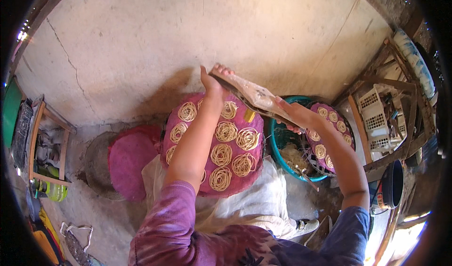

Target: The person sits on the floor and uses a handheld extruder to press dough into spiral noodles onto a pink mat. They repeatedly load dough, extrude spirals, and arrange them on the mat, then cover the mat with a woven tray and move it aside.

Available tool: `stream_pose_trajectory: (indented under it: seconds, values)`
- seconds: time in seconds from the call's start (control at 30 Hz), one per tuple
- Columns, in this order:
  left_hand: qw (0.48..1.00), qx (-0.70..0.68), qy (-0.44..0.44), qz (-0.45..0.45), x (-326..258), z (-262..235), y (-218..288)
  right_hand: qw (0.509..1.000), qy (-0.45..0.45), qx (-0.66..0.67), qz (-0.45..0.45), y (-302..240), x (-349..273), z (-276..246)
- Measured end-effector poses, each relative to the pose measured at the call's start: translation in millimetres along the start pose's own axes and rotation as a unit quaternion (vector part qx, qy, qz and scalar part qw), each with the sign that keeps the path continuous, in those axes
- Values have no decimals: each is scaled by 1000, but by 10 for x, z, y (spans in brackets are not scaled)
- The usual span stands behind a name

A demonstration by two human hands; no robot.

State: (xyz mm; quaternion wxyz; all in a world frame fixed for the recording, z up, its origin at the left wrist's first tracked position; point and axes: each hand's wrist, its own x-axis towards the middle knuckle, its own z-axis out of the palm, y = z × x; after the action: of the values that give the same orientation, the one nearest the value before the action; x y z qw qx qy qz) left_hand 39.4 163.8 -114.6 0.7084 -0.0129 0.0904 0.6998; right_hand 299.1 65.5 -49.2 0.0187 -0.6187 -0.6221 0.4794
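My left hand (216,81) and my right hand (297,114) are closed round the two ends of a long wooden hand press (254,92). The press has a pale upper board and a darker lower part, and it slants down to the right. A short yellow piece (249,115) shows beneath its middle. Below the press lies a round pink tray (258,146) bearing several coiled noodle nests (221,154). My left forearm covers part of this tray. A smaller pink tray (332,141) with more noodle nests stands at the right, partly behind my right forearm.
A teal basin (278,155) holding a pale clump stands right of the main tray. At the left, bare pink discs (128,165) lean by a grey round base (96,167). White cloth (270,186) covers my lap. A wooden rack (358,124) with white baskets and a dark bucket (390,183) stand right.
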Motion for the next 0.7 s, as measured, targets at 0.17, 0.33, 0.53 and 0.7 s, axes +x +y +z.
stream_pose_trajectory:
  seconds: [0.17,0.33,0.53,0.7]
  values:
    - [991,-9,-129,44,143,-90,155,990,117,-75,-40,-164,49,139]
    - [998,-29,-60,7,89,-64,109,988,116,-96,33,-228,-165,28]
    - [993,-8,-111,29,54,127,201,969,200,-137,-50,-265,-93,171]
    - [999,17,-25,21,-57,21,68,975,178,-133,-25,-124,-228,213]
